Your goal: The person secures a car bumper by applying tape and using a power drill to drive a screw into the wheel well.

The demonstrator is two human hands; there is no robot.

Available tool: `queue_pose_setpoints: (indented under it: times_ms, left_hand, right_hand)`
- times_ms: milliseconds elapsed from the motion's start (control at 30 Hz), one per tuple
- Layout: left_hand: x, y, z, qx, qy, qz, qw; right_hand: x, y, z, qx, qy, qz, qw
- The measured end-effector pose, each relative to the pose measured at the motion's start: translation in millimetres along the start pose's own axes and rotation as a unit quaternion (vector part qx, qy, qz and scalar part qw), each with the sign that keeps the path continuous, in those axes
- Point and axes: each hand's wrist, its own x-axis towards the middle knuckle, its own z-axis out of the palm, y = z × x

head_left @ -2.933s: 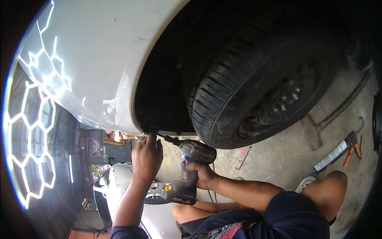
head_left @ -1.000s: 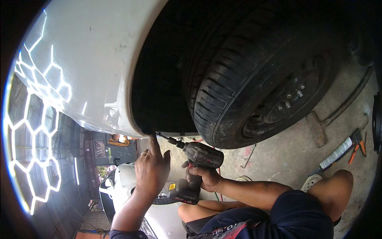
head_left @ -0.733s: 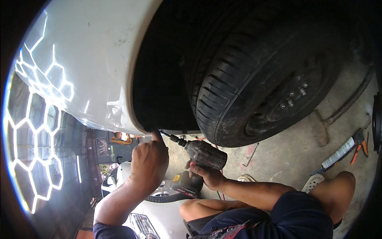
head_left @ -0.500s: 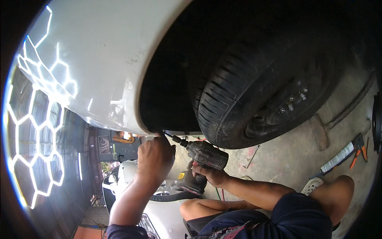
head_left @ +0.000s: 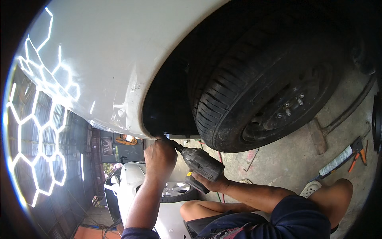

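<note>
My right hand (head_left: 215,182) is wrapped round the grip of a dark cordless impact driver (head_left: 203,164), which points up and to the left. Its bit end reaches the lower edge of the wheel arch on a white car body panel (head_left: 115,63), right beside my left hand (head_left: 160,156). The fingers of that left hand are curled closed at the panel's corner; what they grip, if anything, is hidden behind the knuckles. A black tire (head_left: 223,95) on a dark steel wheel stands just to the right of the driver's tip.
A long-handled hammer (head_left: 317,137) and a caulking gun (head_left: 338,161) with orange handles lie on the concrete floor at the right. Nearer lies a thin bent metal rod (head_left: 251,160). Another white car (head_left: 137,175) stands behind my arms. Red and green hoses (head_left: 221,195) cross the floor.
The driver has tilted and its tip has come in closer to my left hand. My left hand has shifted slightly right and down in the picture, and the whole view has moved a little.
</note>
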Motion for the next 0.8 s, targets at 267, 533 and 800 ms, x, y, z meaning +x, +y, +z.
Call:
queue_pose_setpoints:
  times_ms: [267, 533, 800]
  left_hand:
    - [0, 4, -2, 0.012, 0.012, -0.02, 1.0]
    - [-1, -2, 4, -0.019, 0.003, -0.037, 0.999]
    - [3, 3, 15, -0.024, 0.013, -0.063, 0.998]
  right_hand:
    - [9, -5, -17, -0.099, -0.075, -0.042, 0.991]
    - [12, -5, -13, -0.056, -0.057, -0.04, 0.996]
    - [11, 1, -17, -0.1, -0.062, -0.087, 0.989]
